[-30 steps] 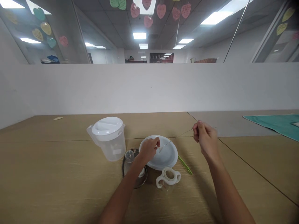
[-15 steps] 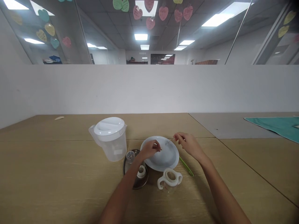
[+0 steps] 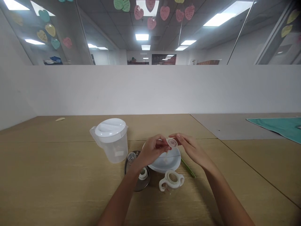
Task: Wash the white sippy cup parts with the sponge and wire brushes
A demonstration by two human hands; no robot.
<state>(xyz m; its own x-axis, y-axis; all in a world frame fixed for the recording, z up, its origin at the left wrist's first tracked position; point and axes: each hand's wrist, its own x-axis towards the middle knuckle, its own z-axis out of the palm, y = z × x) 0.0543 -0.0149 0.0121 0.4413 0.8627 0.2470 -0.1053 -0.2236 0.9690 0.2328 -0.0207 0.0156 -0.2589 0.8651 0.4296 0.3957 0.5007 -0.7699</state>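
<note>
A small whitish round piece with rings on its face (image 3: 172, 142) is held up over the white plate (image 3: 166, 163). My left hand (image 3: 155, 149) pinches its left edge. My right hand (image 3: 188, 144) curls its fingers round its far and right side; its exact contact is partly hidden. Something thin and pale hangs just below the piece, too small to name. Nearer me stands a clear baby bottle with a white two-handled collar (image 3: 171, 179). Left of the plate, partly behind my left wrist, a round metal tray (image 3: 141, 185) bears a clear cap (image 3: 131, 157) and a white ring (image 3: 143, 173).
A translucent pitcher with a white lid (image 3: 113, 141) stands left of the tray. A green stalk-like thing (image 3: 188, 168) lies right of the plate. Farther off are a teal cloth (image 3: 277, 127) at the right and a flat pale piece (image 3: 60, 119) at the far left.
My hands have come together over the plate. The thin stick-like thing at my right fingers no longer shows there, and the round whitish piece is now between my hands.
</note>
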